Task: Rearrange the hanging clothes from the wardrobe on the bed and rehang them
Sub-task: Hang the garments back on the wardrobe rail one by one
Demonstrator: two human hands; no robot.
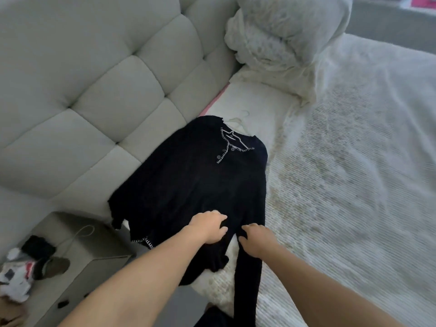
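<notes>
On the bed (354, 161), near the padded headboard (94, 79), lies one black knit top (195, 180) on one white hanger (238, 121); the left hand (207, 228) and right hand (256, 239) press on its lower part with curled fingers, perhaps pinching the cloth. It looks soft, light and limp, so I would take it by the hanger or the shoulders. One pillow (283, 31) is there.
</notes>
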